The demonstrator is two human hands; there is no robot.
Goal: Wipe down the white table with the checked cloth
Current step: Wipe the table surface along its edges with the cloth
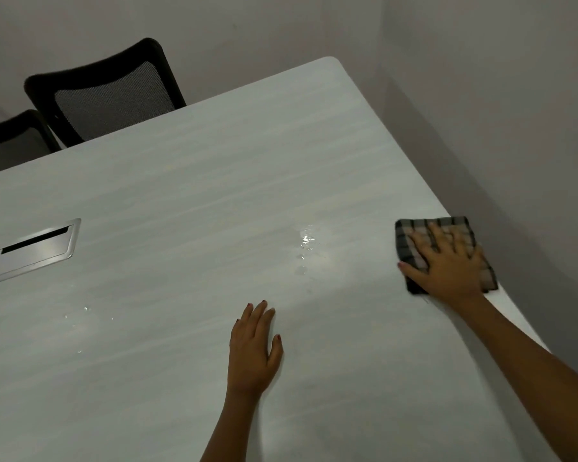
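The white table fills most of the view. A folded checked cloth, dark and pale, lies at the table's right edge. My right hand presses flat on it with fingers spread. My left hand rests flat on the bare tabletop near the front middle, holding nothing. Water drops glisten on the surface between the two hands, and fainter drops lie further left.
A metal cable hatch is set into the table at the left. Two black mesh chairs stand behind the far edge. A grey wall runs close along the table's right side.
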